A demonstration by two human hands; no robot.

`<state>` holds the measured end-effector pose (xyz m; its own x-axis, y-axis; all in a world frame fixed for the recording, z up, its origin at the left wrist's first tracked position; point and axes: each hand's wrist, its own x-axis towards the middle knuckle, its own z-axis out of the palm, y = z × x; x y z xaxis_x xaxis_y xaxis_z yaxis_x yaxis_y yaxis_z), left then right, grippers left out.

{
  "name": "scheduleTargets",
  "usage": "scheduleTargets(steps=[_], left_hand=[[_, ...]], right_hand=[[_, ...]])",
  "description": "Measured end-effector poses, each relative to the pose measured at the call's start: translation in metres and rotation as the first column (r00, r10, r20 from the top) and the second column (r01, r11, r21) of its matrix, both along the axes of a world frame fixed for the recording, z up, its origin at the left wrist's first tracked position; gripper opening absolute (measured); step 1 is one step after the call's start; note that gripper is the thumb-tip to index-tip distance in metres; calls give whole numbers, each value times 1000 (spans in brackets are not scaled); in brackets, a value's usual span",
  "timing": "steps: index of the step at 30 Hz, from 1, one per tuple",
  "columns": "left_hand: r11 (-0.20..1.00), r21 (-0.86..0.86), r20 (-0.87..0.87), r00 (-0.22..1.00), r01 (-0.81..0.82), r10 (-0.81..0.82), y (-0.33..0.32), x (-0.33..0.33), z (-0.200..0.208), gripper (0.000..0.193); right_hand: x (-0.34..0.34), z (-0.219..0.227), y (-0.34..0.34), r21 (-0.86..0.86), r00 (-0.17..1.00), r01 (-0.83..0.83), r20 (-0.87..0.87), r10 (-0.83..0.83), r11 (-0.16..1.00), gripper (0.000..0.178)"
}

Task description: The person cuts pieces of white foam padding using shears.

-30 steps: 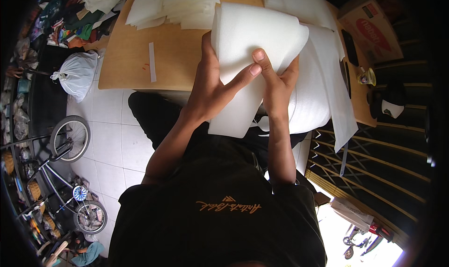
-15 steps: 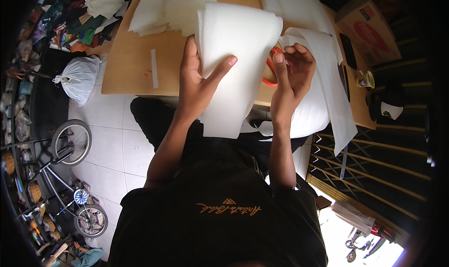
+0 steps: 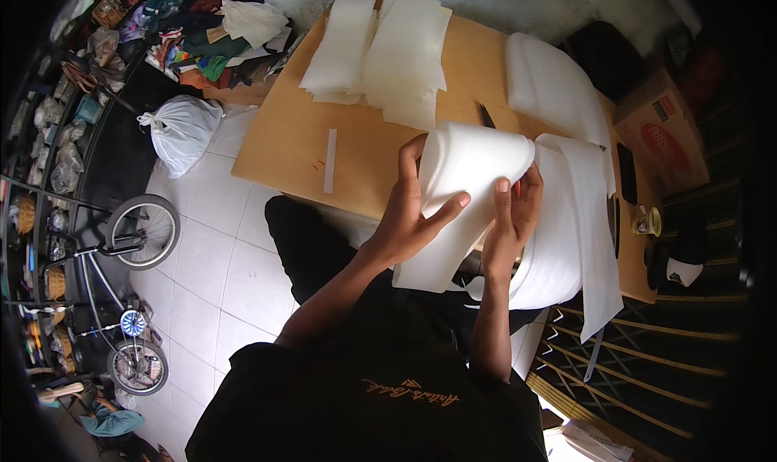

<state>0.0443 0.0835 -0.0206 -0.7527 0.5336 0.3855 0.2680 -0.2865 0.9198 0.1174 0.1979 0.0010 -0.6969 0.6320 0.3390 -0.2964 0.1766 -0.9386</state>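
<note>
A white foam sheet (image 3: pixel 465 167), folded over in layers with one end hanging down, is held up over the near edge of the table. My left hand (image 3: pixel 411 211) grips its left side, the thumb lying across the front. At the right edge, my right hand (image 3: pixel 510 227) pinches the sheet, thumb in front and fingers behind. Beyond the foam, the dark blades of scissors (image 3: pixel 486 116) point away across the table; a bit of red handle shows by my right fingers, the remainder being hidden.
On the brown table (image 3: pixel 279 150) lie stacks of cut foam pieces (image 3: pixel 405 57), a narrow white strip (image 3: pixel 330 161) and a large foam sheet (image 3: pixel 558 243) draping over the edge. A carton (image 3: pixel 660 134), phone (image 3: pixel 626 173) and yellow cup (image 3: pixel 647 221) stand right. Left are a tied bag (image 3: pixel 182 134) and bicycle (image 3: pixel 101 284).
My right hand has come onto the right edge of the folded foam, which it stood apart from before. The view has shifted, so the table's far side shows more.
</note>
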Motion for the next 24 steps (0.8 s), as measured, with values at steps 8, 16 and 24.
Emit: scheduleTargets(steps=[8, 16, 24], left_hand=[[999, 36, 26, 1000, -10, 9, -3, -2, 7, 82], [998, 31, 56, 997, 55, -57, -5, 1, 13, 78], [995, 90, -228, 971, -46, 65, -16, 16, 54, 60]], right_hand=[[-3, 2, -13, 79, 987, -88, 145, 75, 993, 58], [2, 2, -8, -27, 991, -109, 69, 111, 994, 50], [11, -6, -3, -412, 950, -309, -171, 260, 857, 56]])
